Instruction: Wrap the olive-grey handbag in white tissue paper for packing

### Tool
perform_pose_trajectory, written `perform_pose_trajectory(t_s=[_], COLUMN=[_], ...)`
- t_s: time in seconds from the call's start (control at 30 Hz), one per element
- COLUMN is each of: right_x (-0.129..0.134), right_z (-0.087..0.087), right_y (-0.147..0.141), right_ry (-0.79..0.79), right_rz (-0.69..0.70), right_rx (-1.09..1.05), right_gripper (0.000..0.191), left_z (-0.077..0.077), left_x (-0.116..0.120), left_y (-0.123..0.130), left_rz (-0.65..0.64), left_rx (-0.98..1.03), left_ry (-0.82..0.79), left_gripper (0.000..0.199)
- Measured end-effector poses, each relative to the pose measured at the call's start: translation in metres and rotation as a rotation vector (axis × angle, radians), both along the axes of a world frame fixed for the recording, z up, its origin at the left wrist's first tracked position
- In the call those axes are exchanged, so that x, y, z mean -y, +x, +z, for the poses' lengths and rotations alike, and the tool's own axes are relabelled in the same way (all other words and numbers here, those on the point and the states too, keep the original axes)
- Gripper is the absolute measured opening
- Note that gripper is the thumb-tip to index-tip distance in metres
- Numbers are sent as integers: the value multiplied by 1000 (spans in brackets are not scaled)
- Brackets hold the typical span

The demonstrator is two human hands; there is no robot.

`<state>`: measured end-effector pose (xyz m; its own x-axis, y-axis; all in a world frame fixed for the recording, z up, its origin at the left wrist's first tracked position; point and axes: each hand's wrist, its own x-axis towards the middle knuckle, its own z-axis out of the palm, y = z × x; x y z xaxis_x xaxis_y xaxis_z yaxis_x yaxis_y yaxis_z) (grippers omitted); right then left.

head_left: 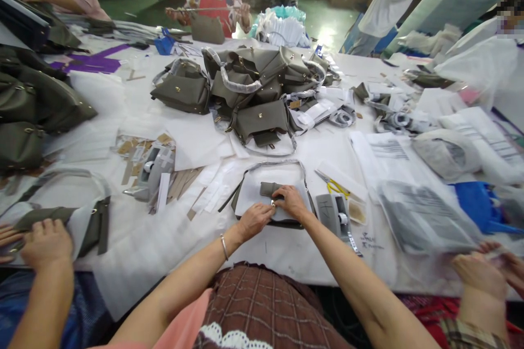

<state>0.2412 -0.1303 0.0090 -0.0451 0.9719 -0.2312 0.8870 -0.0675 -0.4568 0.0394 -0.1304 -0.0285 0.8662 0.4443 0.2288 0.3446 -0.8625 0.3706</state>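
An olive-grey handbag [241, 204] lies in front of me, its front covered by white sheet material and its strap wrapped in clear film. A short olive tab [268, 189] lies across the sheet, near a small shiny metal clasp [273, 204]. My left hand [254, 221] comes in from the lower left, its fingers closed at the clasp. From the right, my right hand [290, 202] has its fingers bent and closed at the clasp and the tab's end. The fingertips of both hands meet there and partly hide the metal piece.
Yellow-handled scissors [338, 188] and a grey tape dispenser [333, 215] lie right of the bag. Another tape dispenser [153, 172] stands left among card strips. Several olive handbags [262, 120] are piled ahead. Co-workers' hands [47, 242] work at left; others hold a plastic-wrapped bundle [426, 215] at right.
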Motion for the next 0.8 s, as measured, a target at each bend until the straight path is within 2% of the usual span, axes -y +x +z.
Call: perform_pose_trajectory(t_s=[0.2, 0.33, 0.5, 0.67, 0.73, 0.8], right_x=[-10, -20, -18, -6, 1, 9], right_z=[8, 9, 9, 9, 7, 3], right_y=[-7, -13, -25, -25, -20, -16], right_ry=[-138, -180, -127, -76, -9, 79], right_rz=[10, 34, 17, -29, 19, 142], right_rx=[120, 198, 281, 249, 235, 224], right_gripper=[29, 30, 17, 14, 12, 8], left_z=[3, 3, 3, 4, 4, 4], left_x=[23, 26, 21, 21, 22, 23], left_y=[10, 17, 19, 16, 15, 16], left_rz=[134, 160, 115, 78, 94, 111], left_rx=[-151, -198, -240, -261, -253, -255], left_ry=[-25, -92, -106, -78, -63, -64], left_gripper=[41, 42, 46, 50, 52, 51])
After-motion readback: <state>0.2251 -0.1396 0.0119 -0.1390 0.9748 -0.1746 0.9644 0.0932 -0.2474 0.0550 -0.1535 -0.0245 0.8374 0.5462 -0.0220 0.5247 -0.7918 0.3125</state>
